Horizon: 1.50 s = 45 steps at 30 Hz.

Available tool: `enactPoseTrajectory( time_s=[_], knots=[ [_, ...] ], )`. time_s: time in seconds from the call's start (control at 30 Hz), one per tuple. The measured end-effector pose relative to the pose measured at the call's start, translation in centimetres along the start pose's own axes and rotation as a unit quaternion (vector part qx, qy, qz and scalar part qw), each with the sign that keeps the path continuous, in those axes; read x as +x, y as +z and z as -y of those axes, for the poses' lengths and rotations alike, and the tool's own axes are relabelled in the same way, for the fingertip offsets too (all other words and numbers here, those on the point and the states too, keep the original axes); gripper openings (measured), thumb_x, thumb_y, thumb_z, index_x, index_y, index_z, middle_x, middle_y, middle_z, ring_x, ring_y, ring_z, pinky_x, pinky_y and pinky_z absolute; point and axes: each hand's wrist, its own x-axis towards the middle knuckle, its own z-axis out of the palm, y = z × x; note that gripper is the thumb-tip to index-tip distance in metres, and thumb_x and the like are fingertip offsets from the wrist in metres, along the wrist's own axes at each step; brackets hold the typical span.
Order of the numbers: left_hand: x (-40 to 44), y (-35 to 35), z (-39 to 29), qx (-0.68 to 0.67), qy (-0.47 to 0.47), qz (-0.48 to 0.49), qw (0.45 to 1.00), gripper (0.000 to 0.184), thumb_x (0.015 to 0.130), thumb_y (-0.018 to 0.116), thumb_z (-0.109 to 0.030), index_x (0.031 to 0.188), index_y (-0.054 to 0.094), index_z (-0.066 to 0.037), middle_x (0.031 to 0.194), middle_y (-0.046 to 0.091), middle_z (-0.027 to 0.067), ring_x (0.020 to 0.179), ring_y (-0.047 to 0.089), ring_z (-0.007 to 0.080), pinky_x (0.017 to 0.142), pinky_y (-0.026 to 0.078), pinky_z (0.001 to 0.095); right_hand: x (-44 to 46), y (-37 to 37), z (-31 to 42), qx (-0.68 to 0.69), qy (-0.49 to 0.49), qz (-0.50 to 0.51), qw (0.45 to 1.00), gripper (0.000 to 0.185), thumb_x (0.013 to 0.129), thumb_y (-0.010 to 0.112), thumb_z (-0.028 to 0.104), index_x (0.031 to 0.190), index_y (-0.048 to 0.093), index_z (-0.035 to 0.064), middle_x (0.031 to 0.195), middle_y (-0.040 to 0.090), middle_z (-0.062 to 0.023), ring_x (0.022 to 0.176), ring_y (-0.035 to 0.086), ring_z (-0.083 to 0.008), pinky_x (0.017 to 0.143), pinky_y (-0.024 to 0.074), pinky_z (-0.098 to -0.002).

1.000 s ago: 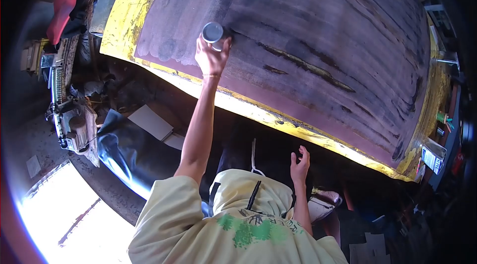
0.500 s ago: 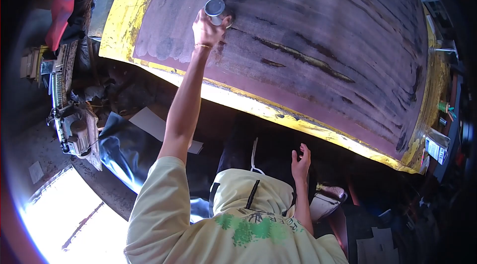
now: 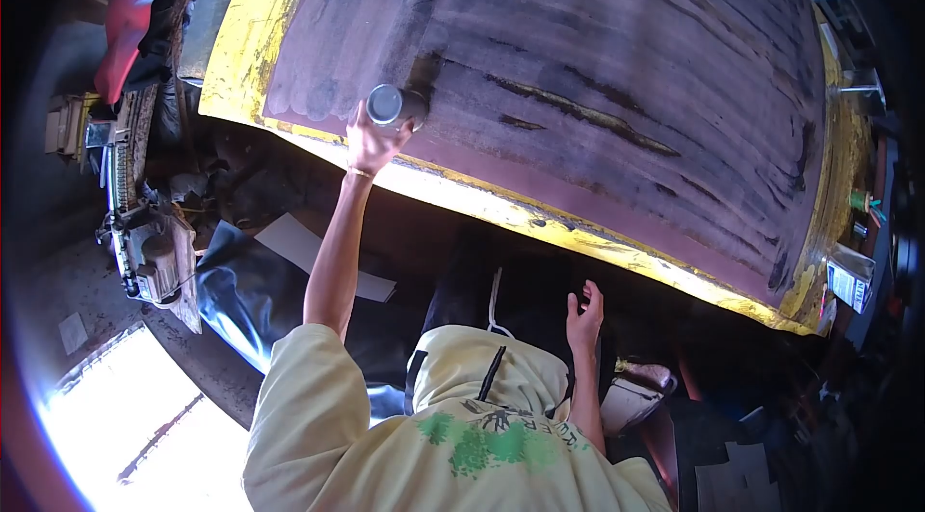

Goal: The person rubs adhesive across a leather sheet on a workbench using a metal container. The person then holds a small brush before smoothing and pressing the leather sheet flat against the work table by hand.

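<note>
My left hand (image 3: 374, 138) is wrapped round a can-like cylinder (image 3: 385, 105) with a round grey end facing up. The cylinder is over the near left part of a large purplish-brown sheet (image 3: 501, 156), close to its front edge; whether it touches the surface I cannot tell. Dark streaks and worn, split-looking marks (image 3: 588, 114) run across the sheet. Away from the table edge, my right hand (image 3: 584, 316) hangs low with its fingers loosely bent and apart, holding nothing.
Yellow, stained borders (image 3: 540, 220) frame the table. On its right stands a small labelled box (image 3: 848, 278). A red sheet (image 3: 135, 6) hangs at the far left, above wooden pieces (image 3: 159, 257). Black glossy material (image 3: 231, 290) and a pale board (image 3: 299, 247) lie below the table.
My left hand has drawn the cylinder toward me and a little to the left, down to near the sheet's front edge. My right hand has stayed in place.
</note>
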Motion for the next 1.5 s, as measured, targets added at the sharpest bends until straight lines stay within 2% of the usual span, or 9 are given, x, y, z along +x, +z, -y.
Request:
enactPoseTrajectory(
  time_s=[0.17, 0.33, 0.47, 0.6, 0.67, 0.7, 0.73, 0.9, 1.5],
  knots=[
    [-1.9, -1.5, -0.6, -0.023, -0.050, 0.025, 0.998, 0.052, 0.061, 0.078, -0.025, 0.098, 0.054, 0.002, 0.085, 0.063, 0.0168, 0.077, 0.065, 0.0278, 0.068, 0.053, 0.0366, 0.2, 0.1, -0.2, 0.011, -0.003, 0.009, 1.000, 0.041, 0.084, 0.061, 0.013, 0.121, 0.046, 0.0038, 0.111, 0.053, -0.0156, 0.102, 0.053, -0.0276, 0.079, 0.0469, -0.0378],
    [-2.6, -1.1, -0.4, -0.039, -0.015, -0.003, 0.999, 0.051, 0.061, 0.079, -0.021, 0.099, 0.054, 0.003, 0.088, 0.062, 0.0165, 0.079, 0.064, 0.0265, 0.067, 0.053, 0.0345, 0.2, -0.3, 0.3, 0.014, 0.000, 0.008, 1.000, 0.041, 0.083, 0.061, 0.013, 0.120, 0.046, 0.0040, 0.110, 0.053, -0.0157, 0.102, 0.054, -0.0281, 0.080, 0.0469, -0.0384],
    [-2.9, 0.5, -0.9, -0.094, -0.143, -0.026, 0.985, 0.051, 0.063, 0.079, -0.018, 0.101, 0.053, 0.004, 0.093, 0.062, 0.0159, 0.082, 0.063, 0.0241, 0.067, 0.054, 0.0325, 0.4, 0.1, 0.3, 0.010, 0.006, 0.013, 1.000, 0.041, 0.083, 0.061, 0.013, 0.120, 0.046, 0.0033, 0.110, 0.053, -0.0163, 0.102, 0.054, -0.0289, 0.083, 0.0461, -0.0386],
    [-2.7, 1.5, -1.6, -0.044, -0.101, -0.084, 0.990, 0.051, 0.063, 0.078, -0.030, 0.092, 0.054, 0.003, 0.083, 0.062, 0.0174, 0.075, 0.065, 0.0276, 0.062, 0.054, 0.0358, 0.4, 0.7, 0.4, -0.004, -0.034, 0.026, 0.999, 0.040, 0.083, 0.061, 0.013, 0.118, 0.047, 0.0014, 0.110, 0.053, -0.0171, 0.101, 0.054, -0.0304, 0.086, 0.0449, -0.0383],
    [-2.8, 2.1, -2.7, -0.011, -0.076, -0.063, 0.995, 0.057, 0.063, 0.078, -0.033, 0.101, 0.054, 0.002, 0.083, 0.063, 0.0147, 0.072, 0.065, 0.0257, 0.062, 0.053, 0.0343, 0.4, 0.8, 0.4, -0.006, -0.048, 0.029, 0.998, 0.039, 0.083, 0.061, 0.013, 0.117, 0.047, 0.0008, 0.110, 0.053, -0.0174, 0.101, 0.054, -0.0308, 0.086, 0.0446, -0.0381],
    [-3.0, 2.6, -3.7, 0.004, -0.067, -0.041, 0.997, 0.060, 0.067, 0.071, -0.045, 0.097, 0.053, 0.004, 0.083, 0.062, 0.0179, 0.070, 0.065, 0.0274, 0.059, 0.054, 0.0375, 0.4, 0.9, 0.3, -0.008, -0.053, 0.027, 0.998, 0.039, 0.083, 0.061, 0.013, 0.117, 0.047, 0.0007, 0.110, 0.053, -0.0173, 0.101, 0.054, -0.0309, 0.086, 0.0445, -0.0383],
    [-3.2, 3.5, -4.6, -0.020, -0.018, -0.069, 0.997, 0.059, 0.065, 0.074, -0.039, 0.100, 0.053, 0.004, 0.083, 0.061, 0.0172, 0.070, 0.065, 0.0279, 0.060, 0.054, 0.0375, 0.3, 0.9, 0.1, -0.009, -0.055, 0.025, 0.998, 0.039, 0.083, 0.062, 0.013, 0.117, 0.047, 0.0006, 0.110, 0.053, -0.0173, 0.101, 0.054, -0.0309, 0.086, 0.0445, -0.0384],
    [-4.8, 5.1, -10.9, -0.086, -0.006, -0.054, 0.995, 0.055, 0.059, 0.077, -0.021, 0.103, 0.052, 0.001, 0.083, 0.059, 0.0164, 0.072, 0.062, 0.0322, 0.063, 0.052, 0.0375, 0.0, -0.3, -0.4, -0.004, -0.043, 0.000, 0.999, 0.039, 0.083, 0.062, 0.013, 0.117, 0.047, 0.0013, 0.108, 0.053, -0.0173, 0.101, 0.054, -0.0308, 0.085, 0.0454, -0.0382],
    [-9.6, 12.8, -27.4, -0.118, 0.007, 0.025, 0.993, 0.060, 0.060, 0.077, -0.022, 0.108, 0.048, 0.001, 0.089, 0.057, 0.0165, 0.079, 0.059, 0.0337, 0.070, 0.050, 0.0399, -1.1, -7.1, -7.1, 0.006, 0.010, -0.057, 0.998, 0.040, 0.082, 0.063, 0.013, 0.118, 0.048, 0.0019, 0.109, 0.054, -0.0162, 0.101, 0.055, -0.0279, 0.077, 0.0491, -0.0357]
  ],
)
